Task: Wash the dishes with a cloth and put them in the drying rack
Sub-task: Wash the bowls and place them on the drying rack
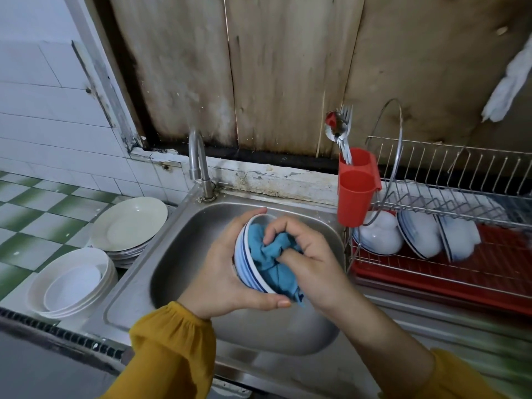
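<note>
Two hands over sink (187, 254), head view. L hand (221, 272) cups striped bowl (243, 260) from outside, fingers curled round rim. R hand (311, 254) clenches blue cloth (273, 269), pushed inside bowl. Drying rack (489, 254) right of sink w/ washed bowls (423, 237); plates (129, 223) stacked left.

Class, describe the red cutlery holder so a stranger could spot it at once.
Find the steel sink, then the wire drying rack on its right. The red cutlery holder hangs on the rack's end nearest the sink. Alone among white bowls, it stands upright with forks poking out.
</note>
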Motion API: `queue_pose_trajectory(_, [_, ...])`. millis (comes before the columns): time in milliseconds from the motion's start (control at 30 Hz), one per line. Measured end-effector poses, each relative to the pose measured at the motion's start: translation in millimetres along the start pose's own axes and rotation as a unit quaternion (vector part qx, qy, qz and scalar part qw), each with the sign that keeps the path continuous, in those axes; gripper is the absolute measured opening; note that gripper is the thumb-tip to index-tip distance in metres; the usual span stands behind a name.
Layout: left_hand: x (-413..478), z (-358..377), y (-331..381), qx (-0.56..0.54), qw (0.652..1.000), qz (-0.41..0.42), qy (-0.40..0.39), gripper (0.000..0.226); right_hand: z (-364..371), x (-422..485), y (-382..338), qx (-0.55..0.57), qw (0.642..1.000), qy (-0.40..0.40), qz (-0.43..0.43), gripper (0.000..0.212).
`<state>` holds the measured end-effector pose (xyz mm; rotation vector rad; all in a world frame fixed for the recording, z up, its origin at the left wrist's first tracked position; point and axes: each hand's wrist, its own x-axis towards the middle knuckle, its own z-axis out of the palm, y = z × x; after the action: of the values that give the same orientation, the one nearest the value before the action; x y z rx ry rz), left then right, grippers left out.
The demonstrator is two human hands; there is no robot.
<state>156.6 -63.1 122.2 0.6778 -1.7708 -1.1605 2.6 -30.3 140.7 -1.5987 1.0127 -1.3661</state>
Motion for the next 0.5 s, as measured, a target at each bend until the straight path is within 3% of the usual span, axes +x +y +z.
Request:
queue_pose_trajectory(167, [0, 11, 2, -0.01, 1.0, -0.023, -0.003, 0.101, -4, -2, -4, 0.093, 0.992, 0.063, 0.057, 0.019])
queue_pose_trajectory(300, [0, 9, -1, -0.025, 0.999, -0.044, -0.002, 0.103, -10, -6, -7, 0.126, 0.984, -0.047, 0.114, 0.012])
queue_pose_trajectory(400, [-2, 17, 0, -0.012, 0.999, -0.048, -0.017, 0.106, -17, -7, -7, 0.142, 0.978, 0.023, 0.153, 0.009])
queue_pose_trajectory(500, [0, 26, -1, -0.003, 0.999, -0.045, -0.014, 0.105, -17, -10, -12, 0.107, 0.986, 0.04, 0.122, 0.012])
